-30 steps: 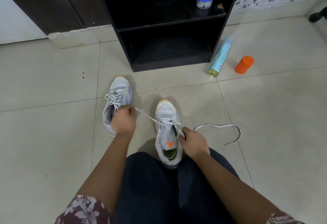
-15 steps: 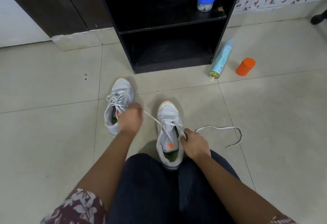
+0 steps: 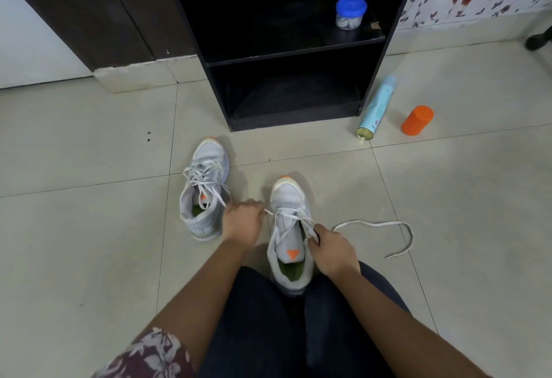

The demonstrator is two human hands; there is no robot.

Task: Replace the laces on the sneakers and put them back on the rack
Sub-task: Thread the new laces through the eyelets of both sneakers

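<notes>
- Knees in dark trousers [image 3: 260, 333] fill the bottom of the view, with the person low over the tiled floor [image 3: 89, 243].
- Right hand [image 3: 333, 253] is curled, pinching the white lace [image 3: 373, 223] at the top eyelets of the near sneaker [image 3: 288, 198]. The free end snakes off to the right across the tiles.
- Left hand [image 3: 242, 222] is closed in a fist on the other end of that lace, and a short stretch runs tight from fist to sneaker.
- Near sneaker stands upright between the knees, toe towards the rack.
- Second sneaker [image 3: 209, 156] sits just left and a little further out. It's laced, with loose ends flopped over its opening.
- Beyond them is the black shoe rack [image 3: 292, 122], with a blue-lidded jar [image 3: 351, 13] on its upper shelf.
- Beside the rack's right wall a spray can [image 3: 378, 107] lies on the floor, and an orange container [image 3: 417, 120] is near it on the right.
</notes>
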